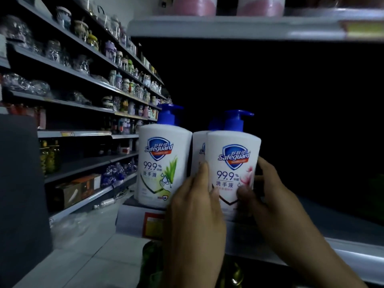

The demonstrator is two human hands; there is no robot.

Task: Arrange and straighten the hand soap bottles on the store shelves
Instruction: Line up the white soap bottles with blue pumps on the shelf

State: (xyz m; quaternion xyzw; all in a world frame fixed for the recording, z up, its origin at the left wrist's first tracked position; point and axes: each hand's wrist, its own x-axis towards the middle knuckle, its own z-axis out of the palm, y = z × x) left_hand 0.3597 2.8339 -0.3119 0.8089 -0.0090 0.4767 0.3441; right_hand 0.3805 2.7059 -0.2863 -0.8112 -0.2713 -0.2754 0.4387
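Observation:
Three white soap bottles with blue pumps stand at the front of a grey shelf [353,252]. The pink-flower bottle [232,154] is at the front, upright, label facing me. My left hand [195,206] grips its left side and my right hand [268,196] grips its right side, thumb across the label. Directly behind it a second bottle [198,150] is mostly hidden. The green-leaf bottle [164,163] stands upright to the left, touching that hidden one, near the shelf's left end.
The shelf to the right of the bottles is dark. Another shelf [228,28] runs overhead with pink packs. Across the aisle at left, long shelves [83,80] carry jars and bottles. A red and yellow price tag [153,223] hangs on the shelf edge.

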